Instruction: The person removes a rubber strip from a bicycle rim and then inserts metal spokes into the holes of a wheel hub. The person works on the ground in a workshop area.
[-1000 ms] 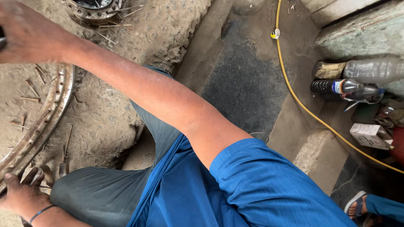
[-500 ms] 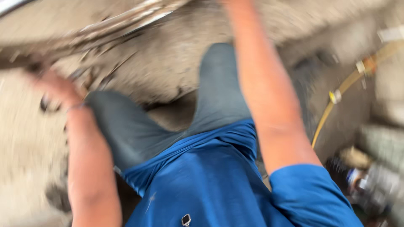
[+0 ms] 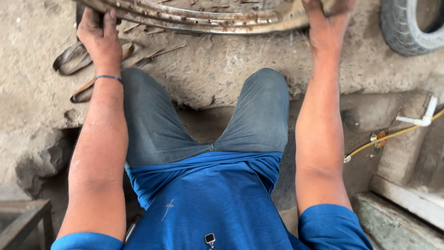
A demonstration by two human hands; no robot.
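Observation:
A rusty metal wheel rim (image 3: 199, 16) with spokes lies on the dusty ground in front of my knees, along the top edge of the view. My left hand (image 3: 98, 34) grips the rim at its left part, fingers curled over the metal. My right hand (image 3: 326, 21) holds the rim at its right part, and its fingertips are cut off by the top of the frame. I sit with grey trousers and a blue shirt showing between my arms.
A black tyre (image 3: 407, 28) lies at the top right. Strips of rubber or strap (image 3: 74, 60) rest on the ground at left. A yellow hose (image 3: 393, 136) and a white pipe fitting (image 3: 423, 118) run at right. A metal frame corner (image 3: 23, 217) sits bottom left.
The view has swung from looking right to straight ahead. Both hands, earlier spread wide on the rim at left, now hold it in front of my knees.

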